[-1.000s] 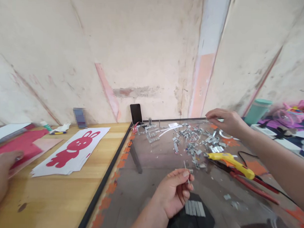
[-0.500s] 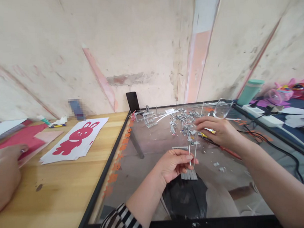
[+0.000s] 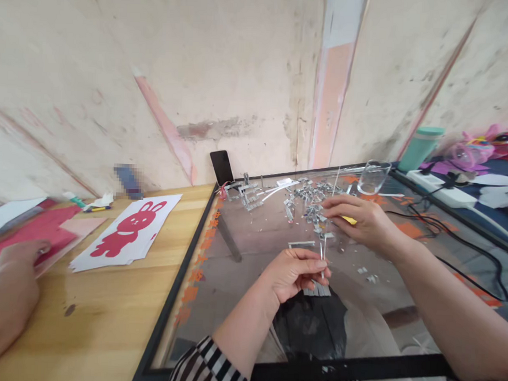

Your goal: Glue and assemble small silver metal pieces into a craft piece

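Observation:
My left hand (image 3: pixel 299 274) is closed in a pinch on thin whitish strips (image 3: pixel 322 250), which stand up side by side from its fingertips. Higher up and to the right, my right hand (image 3: pixel 357 219) has its fingers drawn together around the same long thin strip; its upper end (image 3: pixel 336 179) sticks out above them. Beneath my left hand, several flat grey strips (image 3: pixel 317 290) lie in a row on the glass tabletop (image 3: pixel 259 285). Behind my right fingers spreads a heap of small silvery-grey pieces (image 3: pixel 312 195).
A drinking glass (image 3: pixel 371 179), a white power strip (image 3: pixel 441 188), black cables (image 3: pixel 465 228) and a green bottle (image 3: pixel 420 149) stand or lie at right. A phone (image 3: pixel 222 166) leans against the wall. Left, another person's hand (image 3: pixel 20 257) rests on red paper beside a rabbit picture (image 3: pixel 125 233).
The short strip in my left hand has come together with the long one, and both now stand close. My right hand has shifted slightly left.

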